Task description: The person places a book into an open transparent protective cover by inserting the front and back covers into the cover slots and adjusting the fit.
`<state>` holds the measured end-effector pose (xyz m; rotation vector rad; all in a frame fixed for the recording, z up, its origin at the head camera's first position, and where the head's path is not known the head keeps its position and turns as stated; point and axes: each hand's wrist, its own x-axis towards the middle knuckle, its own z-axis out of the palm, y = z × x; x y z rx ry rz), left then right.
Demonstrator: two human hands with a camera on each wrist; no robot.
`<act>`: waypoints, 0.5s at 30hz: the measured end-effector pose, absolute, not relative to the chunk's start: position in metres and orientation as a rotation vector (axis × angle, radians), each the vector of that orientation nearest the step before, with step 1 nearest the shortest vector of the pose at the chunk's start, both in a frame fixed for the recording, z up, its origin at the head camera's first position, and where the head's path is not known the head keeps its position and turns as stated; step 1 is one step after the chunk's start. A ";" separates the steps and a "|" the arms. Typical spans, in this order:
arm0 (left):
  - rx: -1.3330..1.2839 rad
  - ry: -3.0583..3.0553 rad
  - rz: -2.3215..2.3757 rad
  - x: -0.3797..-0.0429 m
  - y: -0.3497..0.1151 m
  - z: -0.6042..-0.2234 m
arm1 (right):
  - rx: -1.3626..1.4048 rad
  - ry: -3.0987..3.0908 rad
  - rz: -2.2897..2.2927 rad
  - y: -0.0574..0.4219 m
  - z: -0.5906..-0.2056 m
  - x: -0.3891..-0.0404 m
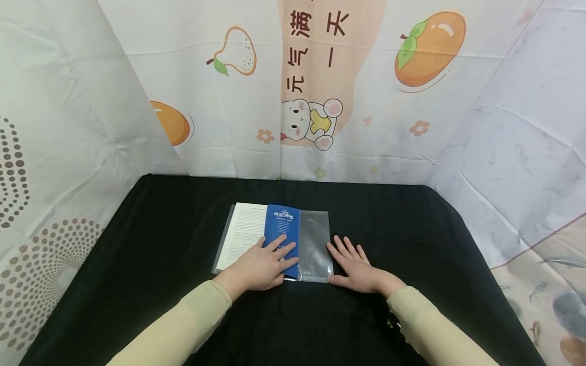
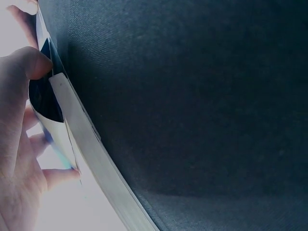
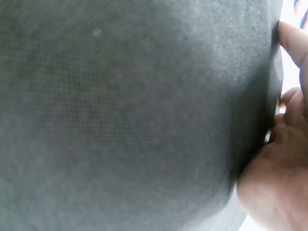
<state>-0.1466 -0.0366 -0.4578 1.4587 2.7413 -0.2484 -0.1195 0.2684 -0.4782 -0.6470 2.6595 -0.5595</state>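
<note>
A book lies open on the black cloth, with a printed white page (image 1: 240,231) on the left and a blue flap (image 1: 283,218) folded beside it. From the flap a clear plastic cover (image 1: 315,244) extends to the right. My left hand (image 1: 263,265) rests on the blue flap and page, fingers spread. In the left wrist view its thumb (image 2: 36,65) is by the curved flap above the book's page block (image 2: 91,149). My right hand (image 1: 359,268) lies flat with fingers extended, its fingertips touching the plastic cover's right edge; in the right wrist view the hand (image 3: 284,159) shows only partly.
Black cloth (image 1: 178,223) covers the table around the book. Pale patterned curtains (image 1: 220,117) stand behind it and at both sides. A small shiny item (image 1: 392,324), too small to make out, shows by the right sleeve.
</note>
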 end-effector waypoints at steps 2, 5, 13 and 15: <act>1.457 2.746 -0.254 -0.147 -0.037 -0.458 | -0.673 2.665 -0.562 0.268 -0.477 -0.119; 1.449 2.754 -0.243 -0.146 -0.037 -0.459 | -0.687 2.665 -0.558 0.267 -0.475 -0.119; 1.439 2.772 -0.222 -0.148 -0.037 -0.462 | -0.627 2.657 -0.523 0.268 -0.475 -0.120; 1.444 2.767 -0.219 -0.148 -0.037 -0.462 | -0.616 2.659 -0.525 0.269 -0.480 -0.121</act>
